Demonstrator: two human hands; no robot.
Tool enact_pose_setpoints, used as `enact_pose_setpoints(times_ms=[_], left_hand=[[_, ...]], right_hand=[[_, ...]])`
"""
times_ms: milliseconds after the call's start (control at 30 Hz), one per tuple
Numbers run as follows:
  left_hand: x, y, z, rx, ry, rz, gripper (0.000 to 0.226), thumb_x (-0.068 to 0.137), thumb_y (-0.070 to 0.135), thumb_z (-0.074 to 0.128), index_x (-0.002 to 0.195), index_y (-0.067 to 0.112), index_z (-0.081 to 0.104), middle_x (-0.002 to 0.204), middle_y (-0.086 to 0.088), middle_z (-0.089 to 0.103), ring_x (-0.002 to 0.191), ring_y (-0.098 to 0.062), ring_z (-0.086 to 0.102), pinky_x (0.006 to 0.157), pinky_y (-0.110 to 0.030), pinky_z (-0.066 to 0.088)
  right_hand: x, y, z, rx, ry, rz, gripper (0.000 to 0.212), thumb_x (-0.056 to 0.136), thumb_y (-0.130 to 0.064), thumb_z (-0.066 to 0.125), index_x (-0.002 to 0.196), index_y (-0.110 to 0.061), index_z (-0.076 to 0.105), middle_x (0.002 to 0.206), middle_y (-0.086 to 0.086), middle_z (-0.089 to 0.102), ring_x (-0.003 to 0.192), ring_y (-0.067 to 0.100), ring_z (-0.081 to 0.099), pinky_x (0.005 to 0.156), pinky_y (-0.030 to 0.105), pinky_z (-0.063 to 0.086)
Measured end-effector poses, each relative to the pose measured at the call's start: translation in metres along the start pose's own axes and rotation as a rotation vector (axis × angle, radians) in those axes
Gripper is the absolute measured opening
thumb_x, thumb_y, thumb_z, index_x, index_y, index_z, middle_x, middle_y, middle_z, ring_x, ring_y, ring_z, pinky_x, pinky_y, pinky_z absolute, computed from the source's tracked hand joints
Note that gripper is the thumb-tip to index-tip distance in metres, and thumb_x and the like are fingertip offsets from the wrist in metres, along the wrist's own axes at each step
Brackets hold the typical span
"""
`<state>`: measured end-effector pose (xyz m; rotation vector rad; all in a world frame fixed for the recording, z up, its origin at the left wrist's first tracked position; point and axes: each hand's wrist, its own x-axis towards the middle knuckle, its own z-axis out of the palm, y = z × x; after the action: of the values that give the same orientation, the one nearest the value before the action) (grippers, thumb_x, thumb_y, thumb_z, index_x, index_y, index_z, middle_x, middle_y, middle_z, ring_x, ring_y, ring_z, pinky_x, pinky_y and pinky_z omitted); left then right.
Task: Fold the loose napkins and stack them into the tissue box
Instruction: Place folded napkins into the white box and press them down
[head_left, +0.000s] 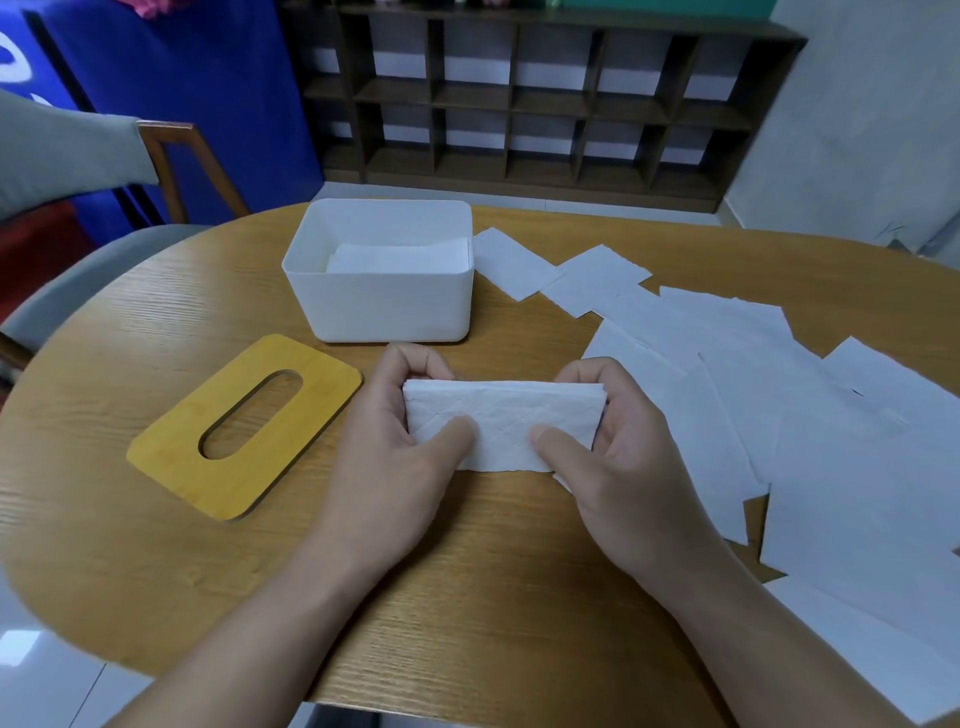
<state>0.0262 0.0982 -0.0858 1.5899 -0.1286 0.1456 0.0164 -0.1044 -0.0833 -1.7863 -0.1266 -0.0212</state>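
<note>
A folded white napkin (501, 418) is held just above the wooden table (156, 312) at the centre. My left hand (384, 457) pinches its left end, thumb on top and fingers curled behind. My right hand (618, 457) pinches its right end the same way. Behind them stands the open white tissue box (382, 301), with folded napkins (400, 257) lying inside. Several loose unfolded napkins (810, 395) are spread over the right side of the table, overlapping one another.
The yellow wooden lid (171, 457) with an oval slot lies flat to the left of my hands. A chair (78, 156) stands at the table's far left. A dark cubby shelf (545, 104) lines the back wall.
</note>
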Motion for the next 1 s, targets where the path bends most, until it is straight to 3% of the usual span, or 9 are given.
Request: enact_pose_setpoints(times_ms=[100, 200, 400, 533, 600, 667, 733, 833, 1000], left_hand=[[-0.002, 0.004, 0.0, -0.05, -0.035, -0.004, 0.026, 0.082, -0.002, 0.067, 0.098, 0.012, 0.052, 0.101, -0.023, 0.063, 0.082, -0.031, 0.053, 0.07, -0.05, 0.045], [-0.002, 0.004, -0.001, -0.068, -0.065, -0.016, 0.026, 0.081, -0.003, 0.067, 0.098, 0.009, 0.051, 0.096, -0.014, 0.067, 0.082, -0.027, 0.055, 0.07, -0.046, 0.045], [-0.003, 0.004, 0.0, -0.062, -0.097, 0.002, 0.029, 0.08, -0.005, 0.066, 0.104, 0.008, 0.054, 0.091, -0.009, 0.065, 0.079, -0.028, 0.052, 0.067, -0.044, 0.043], [-0.002, 0.004, 0.0, -0.037, -0.057, 0.008, 0.023, 0.08, -0.004, 0.065, 0.099, 0.007, 0.056, 0.092, -0.012, 0.07, 0.081, -0.026, 0.058, 0.071, -0.042, 0.046], [0.0, 0.003, -0.001, -0.037, -0.023, 0.005, 0.022, 0.081, -0.004, 0.065, 0.098, 0.007, 0.057, 0.091, -0.014, 0.07, 0.079, -0.026, 0.059, 0.071, -0.042, 0.046], [0.001, 0.002, -0.002, -0.046, 0.036, -0.006, 0.022, 0.083, -0.002, 0.067, 0.099, 0.01, 0.06, 0.087, -0.017, 0.068, 0.076, -0.026, 0.057, 0.069, -0.043, 0.045], [0.003, 0.002, -0.002, -0.088, 0.069, -0.017, 0.026, 0.087, 0.001, 0.069, 0.107, 0.015, 0.062, 0.088, -0.012, 0.074, 0.078, -0.024, 0.065, 0.072, -0.043, 0.05], [0.002, 0.003, -0.001, -0.018, 0.048, -0.058, 0.043, 0.098, 0.003, 0.072, 0.13, 0.024, 0.055, 0.105, -0.005, 0.084, 0.092, -0.027, 0.08, 0.086, -0.051, 0.061], [0.001, 0.005, -0.002, 0.222, 0.107, 0.005, 0.057, 0.099, 0.004, 0.075, 0.135, 0.036, 0.045, 0.094, 0.005, 0.078, 0.067, -0.015, 0.071, 0.067, -0.036, 0.053]], right_hand=[[-0.001, -0.001, -0.004, -0.043, -0.011, -0.034, 0.02, 0.098, -0.008, 0.076, 0.105, -0.023, 0.066, 0.091, 0.009, 0.067, 0.086, 0.036, 0.067, 0.063, 0.056, 0.057], [-0.002, -0.001, -0.007, -0.072, -0.037, -0.036, 0.019, 0.096, -0.01, 0.079, 0.104, -0.023, 0.068, 0.091, 0.006, 0.068, 0.086, 0.033, 0.068, 0.065, 0.057, 0.057], [-0.002, -0.002, -0.005, -0.077, -0.064, -0.011, 0.026, 0.097, -0.012, 0.079, 0.111, -0.029, 0.066, 0.096, -0.001, 0.072, 0.085, 0.015, 0.072, 0.064, 0.029, 0.059], [-0.001, -0.003, -0.008, -0.069, -0.054, -0.035, 0.021, 0.098, -0.011, 0.078, 0.108, -0.026, 0.068, 0.091, 0.003, 0.071, 0.081, 0.025, 0.069, 0.065, 0.043, 0.058], [0.0, -0.004, -0.011, -0.075, -0.054, -0.04, 0.013, 0.1, -0.013, 0.077, 0.105, -0.024, 0.071, 0.09, 0.0, 0.074, 0.08, 0.021, 0.071, 0.067, 0.04, 0.06], [-0.001, -0.007, -0.013, -0.06, -0.027, -0.033, 0.005, 0.102, -0.017, 0.077, 0.103, -0.021, 0.074, 0.092, 0.0, 0.079, 0.085, 0.019, 0.078, 0.073, 0.047, 0.067], [-0.001, -0.008, -0.014, -0.017, 0.037, -0.028, 0.004, 0.102, -0.016, 0.077, 0.103, -0.02, 0.077, 0.096, -0.001, 0.083, 0.09, 0.022, 0.082, 0.076, 0.051, 0.069], [0.001, -0.011, -0.013, 0.113, 0.133, 0.022, 0.005, 0.102, -0.011, 0.077, 0.106, -0.014, 0.078, 0.102, -0.006, 0.086, 0.097, 0.014, 0.083, 0.08, 0.038, 0.069], [0.004, -0.015, -0.012, 0.102, 0.186, 0.108, 0.016, 0.101, -0.019, 0.079, 0.117, -0.02, 0.075, 0.1, -0.007, 0.086, 0.095, 0.012, 0.083, 0.081, 0.039, 0.067]])
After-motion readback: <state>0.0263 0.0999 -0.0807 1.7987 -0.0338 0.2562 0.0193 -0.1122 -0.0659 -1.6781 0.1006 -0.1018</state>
